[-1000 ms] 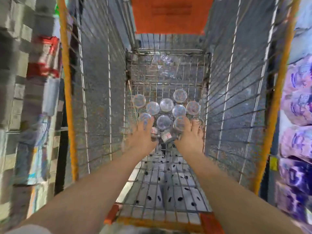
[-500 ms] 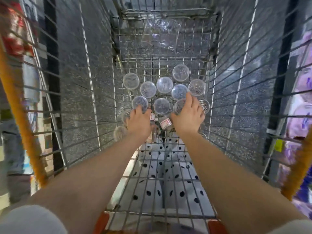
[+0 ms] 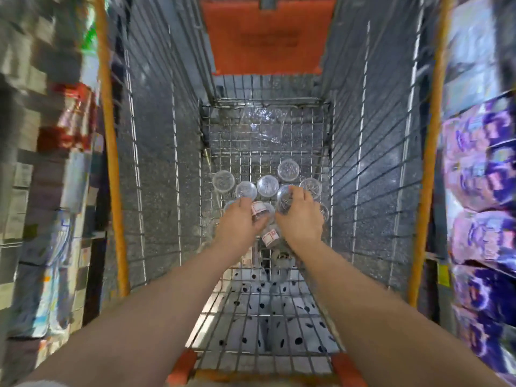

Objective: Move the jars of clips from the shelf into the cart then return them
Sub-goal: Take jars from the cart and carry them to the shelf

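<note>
Jars of clips [image 3: 268, 186]: clear, round-lidded, upright in cart [image 3: 363, 163]

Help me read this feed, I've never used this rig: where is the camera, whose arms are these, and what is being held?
There is no machine here. These are a person's two bare hands, seen from one wide-angle camera worn on their head, looking down into a wire shopping cart. On its floor stand several clear jars of clips, lids up. The left hand curls round a jar with a red-and-white label. The right hand curls round another jar, which is tilted. A third labelled jar lies on its side between the wrists. The shelves on both sides are blurred.
</note>
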Demonstrator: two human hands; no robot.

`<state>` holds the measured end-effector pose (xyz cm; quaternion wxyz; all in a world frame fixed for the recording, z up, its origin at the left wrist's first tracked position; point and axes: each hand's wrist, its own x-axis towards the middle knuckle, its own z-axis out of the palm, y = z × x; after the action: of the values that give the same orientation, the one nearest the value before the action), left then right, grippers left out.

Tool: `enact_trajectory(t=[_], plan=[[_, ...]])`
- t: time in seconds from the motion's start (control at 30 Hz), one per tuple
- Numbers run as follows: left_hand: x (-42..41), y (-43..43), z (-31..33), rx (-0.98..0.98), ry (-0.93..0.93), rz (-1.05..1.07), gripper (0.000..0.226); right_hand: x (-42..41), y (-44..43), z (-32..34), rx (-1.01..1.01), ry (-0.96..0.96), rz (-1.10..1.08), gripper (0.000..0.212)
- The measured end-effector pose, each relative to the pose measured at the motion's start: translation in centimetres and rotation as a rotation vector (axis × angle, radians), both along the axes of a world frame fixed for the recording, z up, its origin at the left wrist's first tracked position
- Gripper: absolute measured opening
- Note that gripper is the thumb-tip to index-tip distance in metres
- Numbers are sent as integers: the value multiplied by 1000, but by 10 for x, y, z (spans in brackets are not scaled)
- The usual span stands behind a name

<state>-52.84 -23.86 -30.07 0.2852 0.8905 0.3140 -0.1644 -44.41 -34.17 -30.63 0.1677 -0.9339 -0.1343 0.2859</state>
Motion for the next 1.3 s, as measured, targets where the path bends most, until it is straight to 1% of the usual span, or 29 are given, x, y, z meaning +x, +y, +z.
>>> enact_trajectory(t=[0.07, 0.1, 0.17, 0.2, 0.3, 0.33, 0.4, 0.43, 0.5, 0.57, 0.6, 0.67, 0.77, 0.83, 0.93, 1.0, 1.1, 1.17, 1.3], plan=[[14, 6, 34, -96, -113, 68, 28, 5, 5, 30, 70, -37, 18, 60], [21, 11, 50, -147, -162, 107, 26, 8, 7, 45, 105, -59, 35, 60], [33, 20, 85, -242, -264, 168, 35, 16, 11, 80, 163, -97, 73, 60], [38, 24, 106, -274, -318, 184, 35, 20, 12, 99, 187, -117, 85, 61], [53, 33, 169, -384, -519, 268, 28, 31, 13, 159, 273, -193, 122, 63], [57, 35, 190, -441, -558, 296, 26, 33, 13, 178, 294, -218, 138, 65], [59, 38, 226, -491, -573, 276, 20, 36, 12, 216, 326, -277, 173, 68], [59, 39, 240, -491, -568, 253, 24, 37, 11, 234, 340, -308, 186, 69], [56, 41, 267, -473, -554, 194, 54, 38, 7, 267, 352, -364, 219, 68], [51, 40, 293, -480, -551, 91, 82, 39, 0, 297, 343, -396, 254, 66], [48, 37, 307, -459, -559, 20, 90, 39, -5, 310, 346, -406, 267, 66], [39, 28, 331, -362, -579, -107, 91, 38, -17, 335, 382, -438, 302, 63], [26, 10, 358, -227, -621, -160, 71, 37, -37, 365, 414, -461, 401, 61], [14, -4, 379, -145, -628, -121, 62, 35, -50, 384, 427, -459, 477, 62], [-3, -26, 403, -6, -665, -50, 67, 31, -66, 411, 473, -473, 600, 67], [-20, -36, 414, 7, -691, -30, 67, 22, -71, 425, 512, -479, 671, 68], [-59, -43, 434, 61, -671, -1, 58, 3, -68, 441, 533, -489, 809, 71], [-91, -45, 452, 92, -677, 54, 56, -17, -59, 456, 560, -491, 899, 74], [-166, -37, 484, 167, -689, 194, 55, -74, -29, 485, 699, -522, 1035, 81]])
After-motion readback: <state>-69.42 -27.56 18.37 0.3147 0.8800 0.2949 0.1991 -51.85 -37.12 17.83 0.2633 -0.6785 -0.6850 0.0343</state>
